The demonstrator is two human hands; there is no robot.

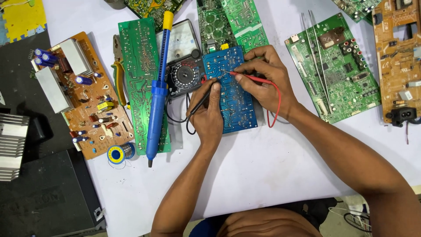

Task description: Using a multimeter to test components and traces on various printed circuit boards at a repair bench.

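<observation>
Gripping probes, left hand (207, 115), right hand (263, 81) over blue board (232, 94); white tabletop (263, 166).

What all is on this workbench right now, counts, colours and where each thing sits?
blue circuit board: one, blue, centre, under both hands
meter: one, black, left of blue board
solder sucker: one, blue with yellow cap, lying on long green board
long green board: one, green, left of centre
brown board: one, brown, far left
solder spool: one, blue and yellow, below brown board
tweezers: one, silver, on right green board
left hand: holds black probe
right hand: holds red probe
</observation>
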